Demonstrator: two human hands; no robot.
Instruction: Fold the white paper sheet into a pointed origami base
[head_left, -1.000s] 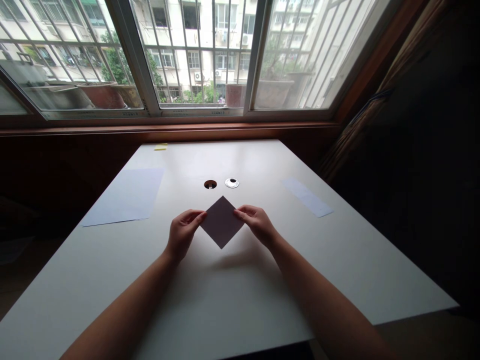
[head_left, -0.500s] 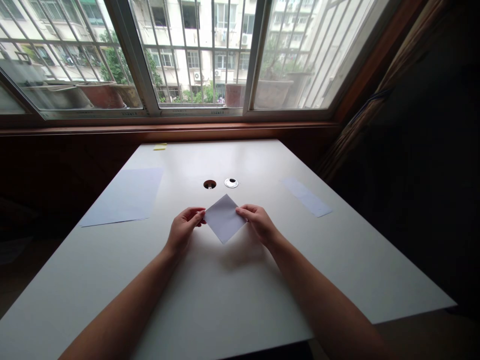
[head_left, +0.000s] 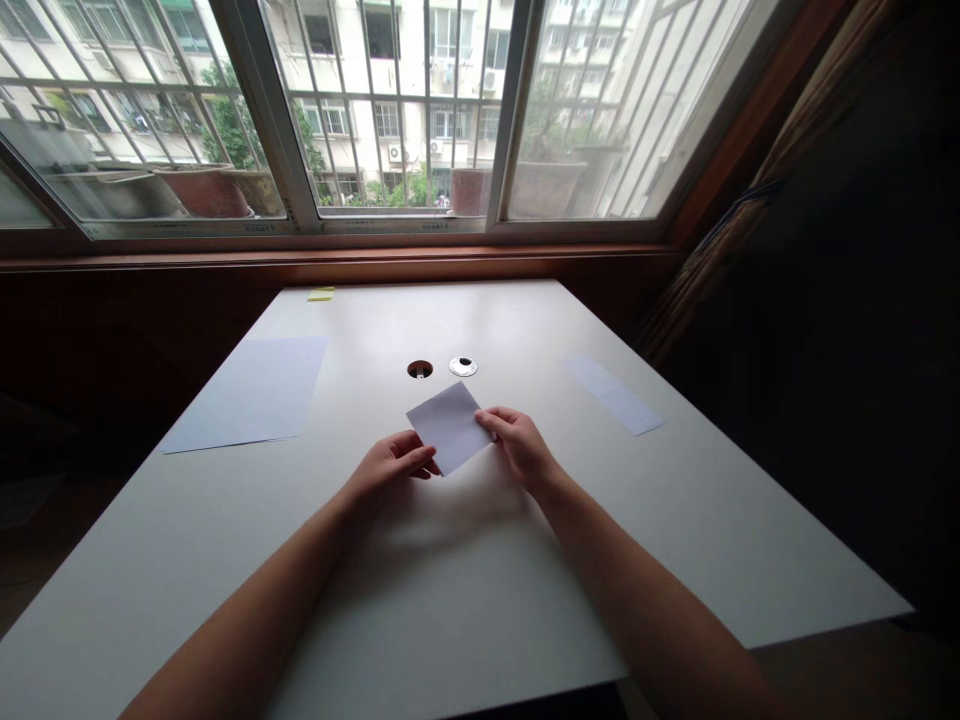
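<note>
White tabletop (head_left: pixel 465 590), window-frame print (head_left: pixel 259 229) unreadable; one paper square (head_left: pixel 450 425), right hand (head_left: pixel 521 443) pinching 3 o'clock side, left hand (head_left: pixel 386 463) at 8, can't tell if pinching.

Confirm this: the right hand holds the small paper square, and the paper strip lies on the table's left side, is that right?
No, the head view shows the paper strip on the right side of the table. The right hand does hold the small paper square.
</note>
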